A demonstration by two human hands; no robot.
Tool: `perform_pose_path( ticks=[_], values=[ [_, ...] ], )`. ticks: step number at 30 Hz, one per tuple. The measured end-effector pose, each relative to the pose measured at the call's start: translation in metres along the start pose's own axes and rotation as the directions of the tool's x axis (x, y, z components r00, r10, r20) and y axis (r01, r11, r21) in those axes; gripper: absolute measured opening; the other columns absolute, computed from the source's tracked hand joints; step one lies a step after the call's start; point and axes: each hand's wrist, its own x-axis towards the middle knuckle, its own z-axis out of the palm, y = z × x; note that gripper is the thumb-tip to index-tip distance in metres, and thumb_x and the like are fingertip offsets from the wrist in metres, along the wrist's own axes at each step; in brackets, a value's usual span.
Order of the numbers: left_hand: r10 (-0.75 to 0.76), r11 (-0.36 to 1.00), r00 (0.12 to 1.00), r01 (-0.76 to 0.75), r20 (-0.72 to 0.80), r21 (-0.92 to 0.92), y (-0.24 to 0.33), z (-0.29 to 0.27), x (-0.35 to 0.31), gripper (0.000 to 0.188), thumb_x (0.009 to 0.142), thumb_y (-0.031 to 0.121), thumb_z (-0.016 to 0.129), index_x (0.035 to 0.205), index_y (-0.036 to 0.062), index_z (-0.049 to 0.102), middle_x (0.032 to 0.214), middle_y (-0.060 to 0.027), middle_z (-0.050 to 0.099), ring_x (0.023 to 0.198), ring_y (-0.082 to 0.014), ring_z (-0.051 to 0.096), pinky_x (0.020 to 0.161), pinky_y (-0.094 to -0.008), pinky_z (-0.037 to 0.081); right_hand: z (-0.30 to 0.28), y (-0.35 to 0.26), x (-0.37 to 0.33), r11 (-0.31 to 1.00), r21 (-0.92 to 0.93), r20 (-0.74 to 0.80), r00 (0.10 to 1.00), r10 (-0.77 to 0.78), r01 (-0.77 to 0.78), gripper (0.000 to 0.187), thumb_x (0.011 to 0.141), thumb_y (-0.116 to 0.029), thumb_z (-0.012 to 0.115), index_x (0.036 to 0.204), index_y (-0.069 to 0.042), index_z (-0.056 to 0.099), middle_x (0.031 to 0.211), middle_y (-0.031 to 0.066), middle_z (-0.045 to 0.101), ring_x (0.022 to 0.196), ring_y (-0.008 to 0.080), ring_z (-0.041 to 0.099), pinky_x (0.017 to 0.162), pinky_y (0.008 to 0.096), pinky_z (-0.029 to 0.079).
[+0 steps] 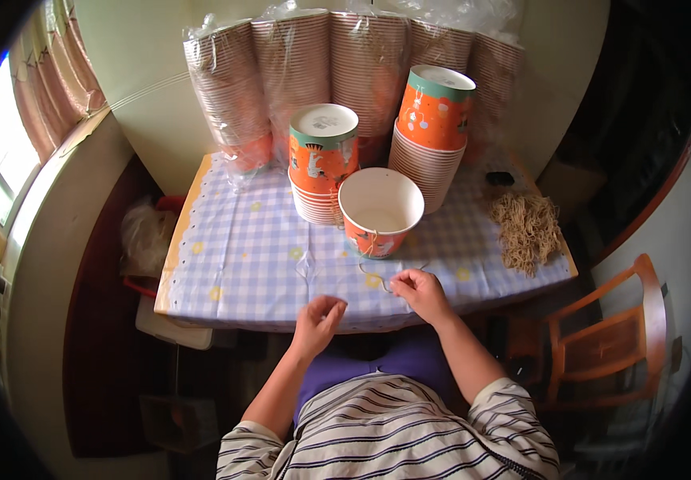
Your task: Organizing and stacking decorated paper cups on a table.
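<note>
Just above the table's front edge, my right hand [419, 293] pinches a thin tan string [375, 278], which curls off to the left of the fingertips. My left hand [320, 320] hovers at the edge with its fingers curled together; whatever they hold, if anything, is too small to make out. Beyond both hands an orange paper bucket [381, 204] stands upright with its white inside showing, and a bit of string hangs at its front. Behind it rise two stacks of upside-down paper buckets, one at left [323, 164] and a taller one at right [433, 136].
Several tall stacks of buckets [293, 80] in clear plastic line the wall. A heap of tan strings [526, 232] lies at the right of the checked tablecloth [257, 264], with a small dark object [500, 178] behind it. A wooden chair [605, 344] stands at right.
</note>
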Motion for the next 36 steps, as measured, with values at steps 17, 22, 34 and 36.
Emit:
perform_pose_path(
  ticks=[17, 22, 34, 36],
  values=[
    [0.25, 0.916, 0.961, -0.195, -0.116, 0.352, -0.011, 0.041, 0.093, 0.025, 0.076, 0.008, 0.067, 0.1, 0.0042, 0.062, 0.094, -0.0081, 0.062, 0.08, -0.0185, 0.06, 0.067, -0.0291, 0.048, 0.037, 0.016, 0.049, 0.888, -0.383, -0.295, 0.876, -0.38, 0.256, 0.011, 0.075, -0.012, 0.07, 0.077, -0.007, 0.061, 0.068, 0.0065, 0.065, 0.06, 0.023, 0.063, 0.054, 0.0333, 0.049],
    [0.384, 0.871, 0.913, -0.31, -0.137, 0.38, -0.015, 0.048, 0.095, 0.025, 0.074, 0.007, 0.068, 0.097, 0.0044, 0.061, 0.095, -0.0091, 0.06, 0.082, -0.0209, 0.06, 0.069, -0.0306, 0.048, 0.024, -0.002, 0.036, 0.91, -0.352, -0.259, 0.912, -0.318, 0.217, 0.008, 0.079, -0.009, 0.067, 0.078, -0.003, 0.062, 0.065, 0.004, 0.063, 0.056, 0.0108, 0.059, 0.054, 0.0256, 0.047],
    [0.435, 0.865, 0.888, -0.367, -0.148, 0.344, -0.001, 0.063, 0.102, 0.012, 0.075, 0.008, 0.07, 0.08, 0.0028, 0.061, 0.082, -0.0098, 0.06, 0.076, -0.0234, 0.058, 0.072, -0.0322, 0.047, 0.031, 0.014, 0.033, 0.979, -0.15, -0.256, 0.951, -0.176, 0.141, 0.008, 0.082, -0.008, 0.064, 0.083, 0.0, 0.063, 0.067, 0.0054, 0.063, 0.056, 0.0094, 0.057, 0.052, 0.0249, 0.045],
    [0.429, 0.885, 0.893, -0.386, -0.134, 0.259, -0.017, 0.055, 0.099, 0.01, 0.078, 0.004, 0.068, 0.084, 0.0021, 0.06, 0.081, -0.004, 0.061, 0.074, -0.0121, 0.055, 0.066, -0.0263, 0.044, 0.028, 0.017, 0.032, 0.984, -0.124, -0.261, 0.953, -0.155, 0.126, 0.008, 0.081, -0.009, 0.064, 0.082, 0.0, 0.062, 0.069, 0.0074, 0.064, 0.057, 0.0123, 0.059, 0.053, 0.0265, 0.046]
  ],
)
